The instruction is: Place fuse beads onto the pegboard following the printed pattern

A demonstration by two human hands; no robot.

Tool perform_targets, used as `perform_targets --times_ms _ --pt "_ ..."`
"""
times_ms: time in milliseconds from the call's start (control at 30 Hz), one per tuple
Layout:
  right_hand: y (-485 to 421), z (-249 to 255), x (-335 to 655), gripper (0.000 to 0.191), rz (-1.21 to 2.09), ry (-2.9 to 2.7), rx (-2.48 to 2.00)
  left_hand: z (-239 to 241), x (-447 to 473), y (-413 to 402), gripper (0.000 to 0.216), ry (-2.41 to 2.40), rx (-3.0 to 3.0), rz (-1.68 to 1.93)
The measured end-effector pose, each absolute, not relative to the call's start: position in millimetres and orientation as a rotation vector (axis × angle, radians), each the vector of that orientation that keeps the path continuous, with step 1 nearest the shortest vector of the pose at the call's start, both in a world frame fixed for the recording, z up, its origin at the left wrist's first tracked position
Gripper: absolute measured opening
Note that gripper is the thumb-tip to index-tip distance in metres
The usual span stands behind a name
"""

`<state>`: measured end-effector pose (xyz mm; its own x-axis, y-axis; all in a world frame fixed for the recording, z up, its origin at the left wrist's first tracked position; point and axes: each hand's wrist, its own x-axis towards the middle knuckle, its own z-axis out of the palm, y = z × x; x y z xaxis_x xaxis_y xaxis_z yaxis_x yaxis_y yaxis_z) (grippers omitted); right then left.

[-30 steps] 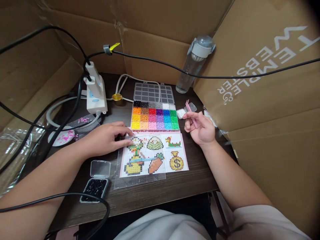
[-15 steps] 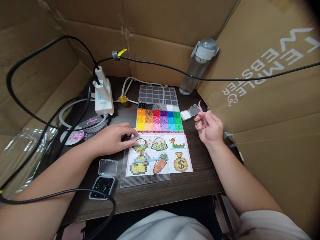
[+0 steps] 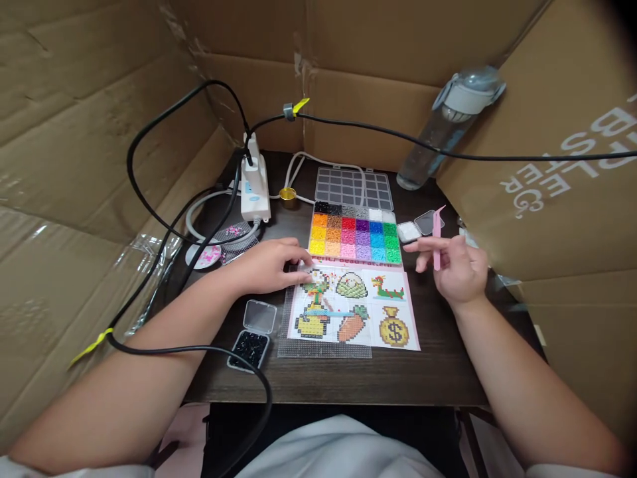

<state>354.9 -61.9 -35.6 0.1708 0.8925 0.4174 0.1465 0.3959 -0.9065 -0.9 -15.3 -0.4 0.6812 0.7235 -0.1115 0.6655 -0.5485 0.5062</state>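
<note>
Left hand palm-down on pattern sheet — right hand pinches pink tweezers upright

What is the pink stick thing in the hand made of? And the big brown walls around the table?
The pink tweezers in the right hand look like plastic or painted metal: smooth, even pink; I cannot tell which. The brown walls look like matte cardboard: creases, fold lines and shiny tape show.
</note>
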Motion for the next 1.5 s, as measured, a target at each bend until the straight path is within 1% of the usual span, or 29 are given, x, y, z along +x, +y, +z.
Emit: perform_targets --times_ms 167,467,533,700,733,800,900,933,1100,1167,1267,1367,1500 --pt "-61 -34 353 0.059 0.616 -1.219 -1.125 -2 -1 -15 0.037 1.06 2.381 0.162" --pt "-61 -26 346 0.059 0.41 -1.105 -1.228 -2 -1 -13 0.039 1.08 2.362 0.153" --pt "-57 -26 348 0.056 0.45 -1.071 -1.163 -3 -1 -12 0.038 1.086 2.361 0.166" --pt "-53 -22 356 0.035 0.687 -1.136 -0.954 -6 -2 -8 0.037 1.078 2.378 0.186" --pt "-53 -21 358 0.036 0.706 -1.176 -0.939 -6 -3 -8 0.037 1.076 2.378 0.186" --pt "-56 -21 359 0.041 0.678 -1.229 -0.959 -6 -3 -8 0.037 1.072 2.374 0.185" --pt "-60 -23 357 0.026 0.565 -1.207 -1.038 -5 -4 -9 0.038 1.066 2.374 0.181" --pt "-61 -23 355 0.028 0.548 -1.184 -1.052 -5 -4 -9 0.038 1.065 2.375 0.18" --pt "-56 -20 349 0.06 0.624 -1.057 -1.03 -5 -4 -9 0.038 1.067 2.377 0.181" --pt "-52 -17 349 0.064 0.671 -1.01 -1.013 -5 -3 -8 0.039 1.069 2.379 0.182" --pt "-46 -13 351 0.057 0.788 -0.951 -1.001 -6 -3 -7 0.041 1.061 2.386 0.198" --pt "-45 -12 353 0.043 0.887 -0.876 -1.0 -8 -4 -5 0.043 1.053 2.393 0.206" --pt "-47 -12 352 0.034 0.866 -0.805 -0.988 -10 -6 -3 0.044 1.062 2.397 0.207"
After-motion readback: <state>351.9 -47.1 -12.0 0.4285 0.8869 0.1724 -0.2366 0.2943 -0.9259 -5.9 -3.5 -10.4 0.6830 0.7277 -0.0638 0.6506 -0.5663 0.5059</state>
